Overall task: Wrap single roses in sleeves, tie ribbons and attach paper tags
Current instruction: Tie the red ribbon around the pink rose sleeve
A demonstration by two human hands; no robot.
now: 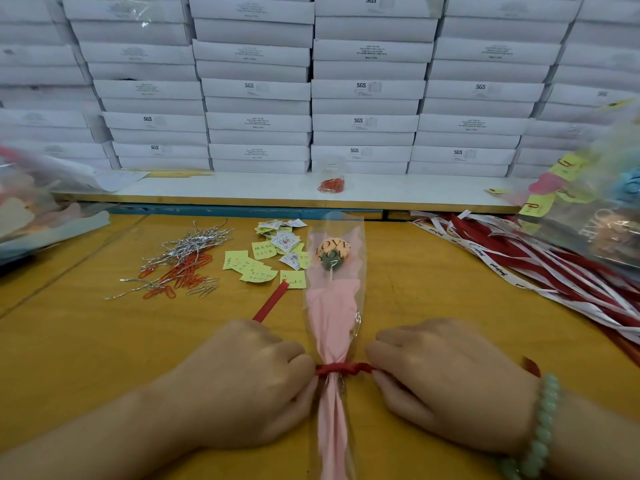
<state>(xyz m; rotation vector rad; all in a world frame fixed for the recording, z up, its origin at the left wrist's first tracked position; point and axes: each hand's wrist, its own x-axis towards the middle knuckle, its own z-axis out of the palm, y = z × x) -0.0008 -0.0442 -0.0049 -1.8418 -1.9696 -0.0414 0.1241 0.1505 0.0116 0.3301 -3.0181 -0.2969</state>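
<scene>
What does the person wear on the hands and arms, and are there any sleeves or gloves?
The left hand and the right hand are bare: no gloves, and no rings show on the fingers. No sleeves are in view on either arm. On the right wrist there is a bracelet of round, pale green beads.

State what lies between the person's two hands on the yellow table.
Head view: the clear-and-pink wrapped rose sleeve, cinched by a red ribbon pinched by left hand and right hand.
</scene>
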